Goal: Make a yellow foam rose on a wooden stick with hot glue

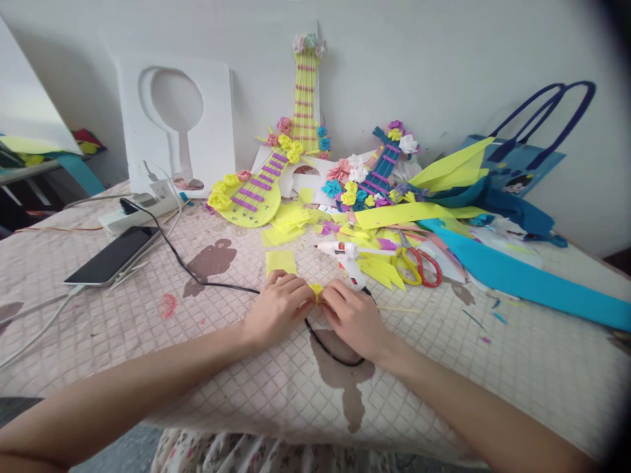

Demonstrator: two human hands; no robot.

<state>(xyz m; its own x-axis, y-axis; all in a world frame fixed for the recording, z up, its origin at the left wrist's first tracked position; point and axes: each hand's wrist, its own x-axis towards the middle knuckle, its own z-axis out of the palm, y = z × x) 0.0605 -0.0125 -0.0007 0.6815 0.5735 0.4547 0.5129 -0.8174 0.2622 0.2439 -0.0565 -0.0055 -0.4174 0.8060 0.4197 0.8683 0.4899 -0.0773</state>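
Observation:
Near the middle of the table, my left hand (283, 305) and my right hand (352, 318) meet fingertip to fingertip. Between them both pinch a small crumpled piece of yellow paper (316, 290), mostly covered by the fingers. A flat yellow paper square (280, 262) lies just beyond my left hand. Behind my right hand rests a white glue gun (346, 257) on its side, its black cord looping under the hands. More yellow paper pieces (288, 220) are piled farther back.
Scissors with yellow and red handles (424, 267) lie right of the glue gun. Paper-flowered instrument shapes (257, 190) lean at the back. A phone (112, 255) and power strip (139, 209) sit left; blue paper strips (532, 279) and a blue bag (539, 164) are right.

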